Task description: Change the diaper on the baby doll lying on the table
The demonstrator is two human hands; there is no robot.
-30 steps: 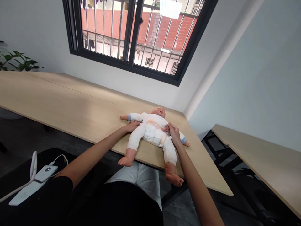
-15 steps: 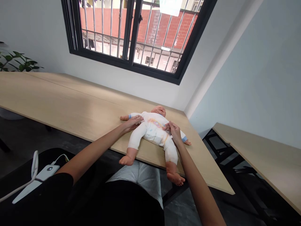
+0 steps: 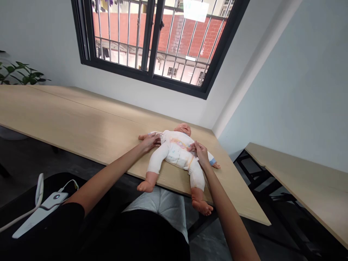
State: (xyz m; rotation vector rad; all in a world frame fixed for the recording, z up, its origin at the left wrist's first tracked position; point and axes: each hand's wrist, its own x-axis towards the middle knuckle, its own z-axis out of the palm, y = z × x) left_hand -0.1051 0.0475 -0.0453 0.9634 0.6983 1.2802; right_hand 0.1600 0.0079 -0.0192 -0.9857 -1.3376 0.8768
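While our left hand (image 3: 150,142) lies flat and loose on the doll's (image 3: 182,128) sleeve, our right hand (image 3: 200,152) pinches the white bodysuit (image 3: 174,150) at the waist between thumb and fingers; the doll lies on its back, limbs spread, near the far corner of the desk (image 3: 67,108), with the window (image 3: 149,74) beyond it

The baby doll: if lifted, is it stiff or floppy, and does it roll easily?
The baby doll is probably somewhat floppy, as its limbs lie splayed out. Lying flat on its back on the table, it seems unlikely to roll by itself. Its large head may tip back if unsupported.
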